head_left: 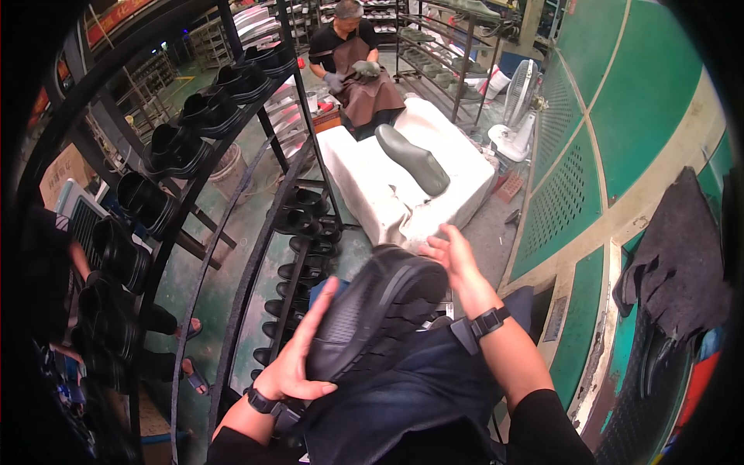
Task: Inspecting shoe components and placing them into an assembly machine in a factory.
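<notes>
A black shoe (pixel 376 310) is held above my lap, its thick ridged sole turned up and to the right. My left hand (pixel 298 356) grips the near end, with the thumb against the sole side and fingers along the upper. My right hand (pixel 457 263) is raised by the shoe's far end, fingers spread and nothing in them; whether it touches the shoe is unclear. Beyond my hands, a dark green shoe last (pixel 412 161) lies on a white covered block (pixel 353 167). Dark cloth covers my lap (pixel 418 380).
On my left, a black metal rack (pixel 225 151) carries several black shoes, with more on lower rails (pixel 298 267). A person (pixel 353 66) in a brown apron and gloves sits behind the block. A white fan (pixel 515 108) and green panels (pixel 573 163) stand right; dark cloth (pixel 682 256) hangs there.
</notes>
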Demonstrator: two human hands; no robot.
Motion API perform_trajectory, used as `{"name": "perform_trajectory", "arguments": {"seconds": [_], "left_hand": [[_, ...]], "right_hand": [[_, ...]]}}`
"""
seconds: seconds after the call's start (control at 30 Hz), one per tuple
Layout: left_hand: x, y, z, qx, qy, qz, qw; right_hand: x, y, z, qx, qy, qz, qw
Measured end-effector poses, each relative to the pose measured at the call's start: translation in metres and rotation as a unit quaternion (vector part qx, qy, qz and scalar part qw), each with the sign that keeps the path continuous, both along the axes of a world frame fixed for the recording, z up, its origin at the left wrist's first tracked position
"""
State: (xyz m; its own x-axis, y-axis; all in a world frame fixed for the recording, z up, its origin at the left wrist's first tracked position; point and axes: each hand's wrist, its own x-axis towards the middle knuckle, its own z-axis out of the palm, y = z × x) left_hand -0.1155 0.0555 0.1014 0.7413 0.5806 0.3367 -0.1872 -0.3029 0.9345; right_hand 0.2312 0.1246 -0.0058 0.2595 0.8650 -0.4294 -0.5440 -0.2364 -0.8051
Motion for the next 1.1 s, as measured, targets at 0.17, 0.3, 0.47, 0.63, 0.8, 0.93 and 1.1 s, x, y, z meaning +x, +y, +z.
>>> {"name": "perform_trajectory", "arguments": {"seconds": [0.17,0.3,0.47,0.63,0.8,0.93,1.1], "left_hand": [[-0.044,-0.012,0.009,0.096,0.026,0.159,0.982],[-0.053,-0.011,0.02,0.384,0.248,0.284,0.843],[-0.028,-0.034,0.012,-0.055,0.171,0.305,0.935],[-0.047,-0.012,0.032,0.169,0.301,0.366,0.865],[-0.111,0.042,-0.01,0.225,0.446,0.484,0.718],[-0.184,0.072,-0.106,0.124,0.456,0.499,0.726],[-0.167,0.118,-0.096,0.089,0.474,0.458,0.747]], "right_hand": [[-0.072,-0.032,0.042,0.013,0.041,0.359,0.932],[-0.107,-0.045,0.072,0.069,0.318,0.491,0.808],[-0.17,-0.057,0.078,0.165,0.038,0.476,0.863],[-0.163,-0.043,0.091,0.18,0.009,0.511,0.841],[-0.121,-0.031,0.103,0.134,-0.156,0.527,0.825],[-0.071,-0.038,0.128,0.063,-0.217,0.513,0.828],[0.047,-0.098,0.164,-0.014,-0.277,0.344,0.897]]}}
